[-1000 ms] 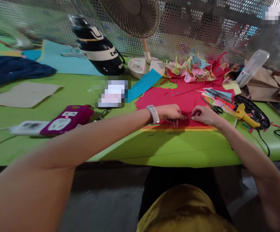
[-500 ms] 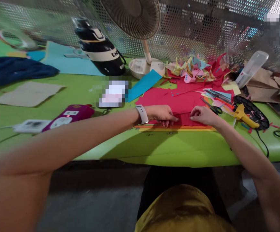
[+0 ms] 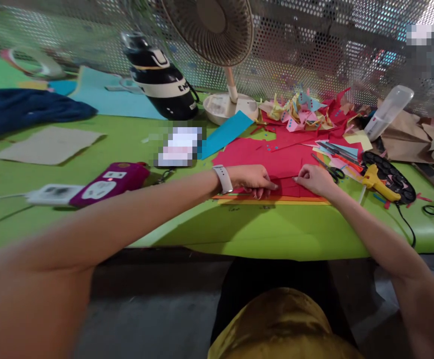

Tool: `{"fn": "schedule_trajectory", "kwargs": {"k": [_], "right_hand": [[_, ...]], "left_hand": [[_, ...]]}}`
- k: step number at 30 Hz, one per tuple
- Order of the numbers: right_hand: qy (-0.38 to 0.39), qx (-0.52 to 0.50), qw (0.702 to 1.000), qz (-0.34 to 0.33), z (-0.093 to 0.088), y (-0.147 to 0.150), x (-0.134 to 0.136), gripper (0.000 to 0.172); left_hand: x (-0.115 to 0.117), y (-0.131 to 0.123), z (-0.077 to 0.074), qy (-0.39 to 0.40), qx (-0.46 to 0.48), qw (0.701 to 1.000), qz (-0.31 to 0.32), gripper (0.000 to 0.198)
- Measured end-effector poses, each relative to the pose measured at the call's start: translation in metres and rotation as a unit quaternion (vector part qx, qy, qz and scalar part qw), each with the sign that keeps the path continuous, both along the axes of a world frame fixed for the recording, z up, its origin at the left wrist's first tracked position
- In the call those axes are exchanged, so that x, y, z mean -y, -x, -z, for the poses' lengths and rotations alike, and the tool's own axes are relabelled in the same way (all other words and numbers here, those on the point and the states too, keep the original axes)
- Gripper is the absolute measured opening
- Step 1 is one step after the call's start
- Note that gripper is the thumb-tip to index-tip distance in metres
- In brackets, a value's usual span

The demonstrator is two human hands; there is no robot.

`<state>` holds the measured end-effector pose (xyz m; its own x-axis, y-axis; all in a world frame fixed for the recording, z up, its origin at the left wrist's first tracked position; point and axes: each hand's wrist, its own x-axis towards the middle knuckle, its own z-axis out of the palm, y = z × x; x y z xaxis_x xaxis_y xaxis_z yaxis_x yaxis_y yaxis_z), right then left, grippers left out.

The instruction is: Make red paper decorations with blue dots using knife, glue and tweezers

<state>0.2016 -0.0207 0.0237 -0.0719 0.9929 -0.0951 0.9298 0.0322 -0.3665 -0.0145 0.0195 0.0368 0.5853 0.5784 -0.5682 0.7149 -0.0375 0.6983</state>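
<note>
My left hand (image 3: 253, 179), with a pale watch strap (image 3: 223, 179) at the wrist, is closed in a pinch on a piece of red paper (image 3: 287, 186). A short way to the right, my right hand (image 3: 315, 179) pinches the same red paper between thumb and curled fingers. Under and behind both hands lie larger red sheets (image 3: 252, 150). The edges of orange and yellow sheets (image 3: 277, 201) stick out below the red ones. Black scissors (image 3: 334, 173) rest just beyond my right hand. The fingertips partly cover the paper they hold.
Right of my hands are a yellow glue gun (image 3: 380, 183) and a black palette (image 3: 404, 184). Folded paper pieces (image 3: 299, 110) pile up behind. A fan (image 3: 232, 104), a black bottle (image 3: 164, 85), a phone (image 3: 180, 146) and a purple power strip (image 3: 108, 185) stand or lie leftward.
The whole view has shifted slightly. Both hands keep almost the same place and grip on the red paper.
</note>
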Motion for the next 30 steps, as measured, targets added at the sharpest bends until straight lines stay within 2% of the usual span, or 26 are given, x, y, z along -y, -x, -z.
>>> {"fn": "schedule_trajectory", "kwargs": {"k": [5, 7, 10, 13, 15, 19, 24, 27, 30], "right_hand": [[-0.022, -0.034, 0.999, -0.004, -0.001, -0.001, 0.007, 0.015], [-0.051, -0.047, 0.998, -0.005, -0.005, -0.007, 0.009, 0.011], [-0.131, -0.014, 0.991, -0.026, -0.008, -0.018, 0.009, 0.015], [-0.173, 0.049, 0.979, -0.092, -0.003, -0.027, 0.004, 0.021], [-0.172, 0.077, 0.972, -0.14, 0.005, -0.029, -0.001, 0.017], [-0.223, 0.109, 0.95, -0.19, 0.019, -0.03, -0.009, 0.023], [-0.328, 0.115, 0.908, -0.232, 0.017, -0.031, -0.009, 0.03], [-0.384, 0.1, 0.883, -0.252, 0.013, -0.032, -0.005, 0.032], [-0.394, 0.083, 0.871, -0.282, 0.013, -0.032, -0.001, 0.031]], "left_hand": [[0.004, 0.002, -0.008, -0.017, 0.009, 1.0, 0.011, 0.052], [0.003, 0.003, -0.015, -0.049, 0.039, 0.998, 0.011, 0.053], [-0.002, 0.001, -0.019, -0.181, 0.115, 0.976, -0.03, 0.045], [-0.006, -0.003, -0.012, -0.329, 0.136, 0.934, -0.037, 0.028], [-0.008, -0.004, -0.004, -0.357, 0.137, 0.923, -0.031, 0.026], [-0.011, 0.0, 0.007, -0.345, 0.174, 0.921, -0.057, 0.027], [-0.017, 0.006, 0.005, -0.303, 0.204, 0.928, -0.078, 0.035], [-0.014, 0.005, 0.0, -0.174, 0.251, 0.95, -0.067, 0.038], [-0.007, 0.002, 0.001, -0.022, 0.287, 0.957, -0.046, 0.033]]}}
